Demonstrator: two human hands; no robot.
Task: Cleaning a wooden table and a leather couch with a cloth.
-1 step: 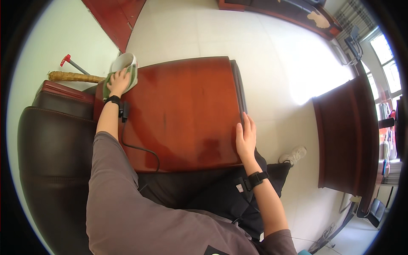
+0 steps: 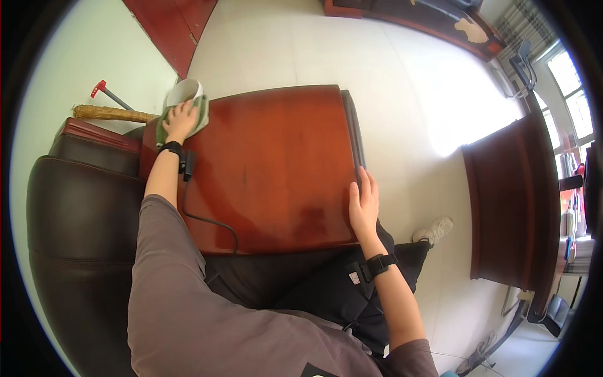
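A glossy reddish-brown wooden tabletop [image 2: 270,169] lies in front of me. At its far left corner, my left hand [image 2: 180,119] holds a green and pale cloth [image 2: 200,118] against the surface. The fingers are somewhat apart and bent over the cloth, and part of it is covered by the palm. My right hand [image 2: 364,204] rests at the table's right edge, thumb and fingers stretched out, with nothing in it. Each wrist wears a black band, and a black cable [image 2: 210,220] from the left one runs across the wood.
Just beyond the cloth stands a white bin [image 2: 188,90]. A wrapped, straw-coloured stick [image 2: 113,114] and a red-handled tool [image 2: 98,87] are beside it. A dark leather sofa [image 2: 81,220] is at the left, a large dark wooden desk [image 2: 512,198] at the right.
My left hand and the cloth have shifted slightly to the right along the table's far left corner. My right hand stays at the right edge.
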